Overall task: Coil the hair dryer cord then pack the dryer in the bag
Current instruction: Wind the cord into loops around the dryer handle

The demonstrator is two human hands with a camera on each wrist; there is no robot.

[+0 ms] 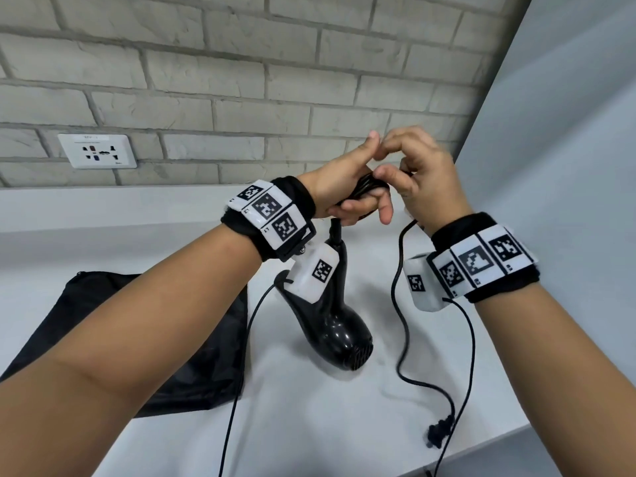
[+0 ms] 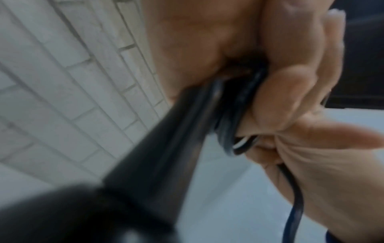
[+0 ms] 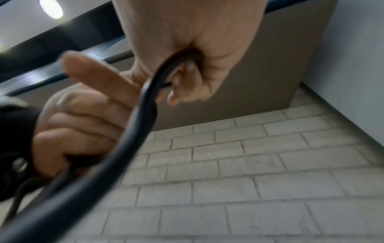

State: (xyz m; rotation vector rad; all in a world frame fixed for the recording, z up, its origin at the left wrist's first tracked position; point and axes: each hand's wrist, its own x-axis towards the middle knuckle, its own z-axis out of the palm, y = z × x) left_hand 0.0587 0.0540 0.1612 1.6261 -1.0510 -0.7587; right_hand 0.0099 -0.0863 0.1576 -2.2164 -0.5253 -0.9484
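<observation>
Bag lies flat on the counter, left hand fingers curled round cord loops, dryer dangling below, right hand pinching the cord.

Head view's bright and evenly lit, soft shadows on the tabletop, edges bowed. Both wrist views are motion-blurred; ceiling lamp glares top-left.

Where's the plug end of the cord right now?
In the head view the plug lies on the white counter at lower right, near its front edge, right of the hair dryer and below the right hand.
</observation>
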